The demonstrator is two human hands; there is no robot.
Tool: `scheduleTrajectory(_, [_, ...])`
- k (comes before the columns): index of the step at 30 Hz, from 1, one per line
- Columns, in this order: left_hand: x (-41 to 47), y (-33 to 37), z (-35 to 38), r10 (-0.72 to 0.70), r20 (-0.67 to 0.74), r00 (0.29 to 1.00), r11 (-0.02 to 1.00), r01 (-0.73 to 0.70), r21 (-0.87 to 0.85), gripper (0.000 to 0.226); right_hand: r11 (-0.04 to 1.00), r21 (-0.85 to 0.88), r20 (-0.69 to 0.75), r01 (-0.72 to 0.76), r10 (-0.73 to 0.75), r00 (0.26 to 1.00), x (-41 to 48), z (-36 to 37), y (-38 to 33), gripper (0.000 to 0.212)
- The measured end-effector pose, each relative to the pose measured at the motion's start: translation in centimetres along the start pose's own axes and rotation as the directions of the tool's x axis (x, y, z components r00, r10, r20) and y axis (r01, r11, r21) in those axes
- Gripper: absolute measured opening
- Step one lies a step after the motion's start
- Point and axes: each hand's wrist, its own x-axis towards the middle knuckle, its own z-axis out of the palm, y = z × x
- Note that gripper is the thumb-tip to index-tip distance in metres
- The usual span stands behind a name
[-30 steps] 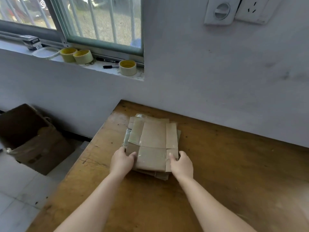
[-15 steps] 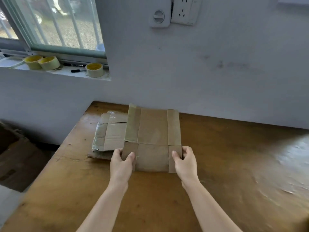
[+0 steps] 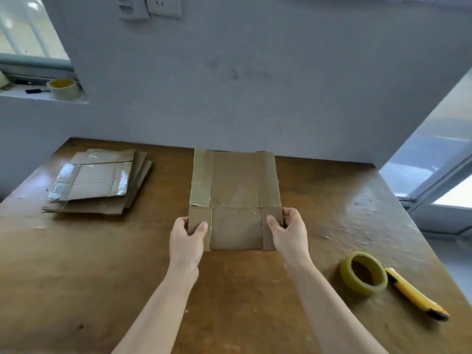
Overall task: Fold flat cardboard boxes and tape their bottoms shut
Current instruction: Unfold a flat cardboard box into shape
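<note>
A flat cardboard box (image 3: pixel 234 190) gripped at its near corners, ready to be opened up.

Well left of the fingers (image 3: pixel 201 227) lies the stack of flat boxes (image 3: pixel 99 180) on the table (image 3: pixel 76 264). The left hand (image 3: pixel 186 238) pinches the box's near left flap, thumb on top. The right hand (image 3: pixel 290 232) clamps the right flap the same way, with both forearms reaching straight forward. I'd say the creased sides should be pressed inward evenly so the box squares up before any flap is folded. The tape roll (image 3: pixel 362 273) and utility knife (image 3: pixel 413 295) lie right of the fingers, nearer the person.
</note>
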Motion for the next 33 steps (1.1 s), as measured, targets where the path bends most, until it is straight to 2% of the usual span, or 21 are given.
scheduleTrajectory(5, [-1.9,-0.3,4.4,0.026,0.073,0.997,0.999,-0.028,0.022,0.015,1.000,0.013,-0.077,0.013,-0.012,0.997,0.4,-5.1,1.6,0.023])
scheduleTrajectory(10, [-2.6,-1.0,8.3,0.024,0.163,0.986,0.999,-0.031,0.038,0.012,0.995,0.094,-0.168,-0.023,0.039,0.985,1.1,-8.4,3.6,0.025])
scheduleTrajectory(15, [-3.6,-1.8,12.4,0.010,0.201,0.980,0.999,-0.020,0.050,0.014,0.986,0.156,-0.176,-0.062,0.089,0.980,2.7,-12.5,5.0,0.021])
scheduleTrajectory(19, [-4.2,-2.5,16.4,-0.018,0.209,0.978,0.997,0.003,0.074,0.018,0.985,0.168,-0.155,-0.047,0.074,0.985,4.8,-16.1,6.0,0.008])
scheduleTrajectory(20, [-4.4,-2.8,17.6,-0.043,0.207,0.977,0.996,0.027,0.080,0.028,0.983,0.180,-0.160,-0.028,0.057,0.985,5.3,-17.2,6.2,0.010])
scheduleTrajectory(22, [-4.9,-3.4,19.8,-0.098,0.199,0.975,0.993,0.083,0.081,0.045,0.977,0.211,-0.159,-0.009,0.044,0.986,6.6,-19.8,6.5,0.033])
scheduleTrajectory(24, [-5.6,-4.0,22.2,-0.142,0.206,0.968,0.989,0.131,0.063,0.047,0.963,0.266,-0.113,-0.037,0.069,0.991,8.0,-22.6,6.5,0.042])
scheduleTrajectory(28, [-7.2,-5.0,25.9,-0.269,0.222,0.937,0.962,0.273,0.014,0.040,0.940,0.327,0.056,-0.097,0.084,0.995,10.1,-27.2,6.7,0.038])
scheduleTrajectory(33, [-8.2,-5.2,28.4,-0.387,0.303,0.871,0.892,0.437,-0.116,0.014,0.867,0.432,0.322,-0.250,0.111,0.940,11.4,-30.5,6.8,0.040])
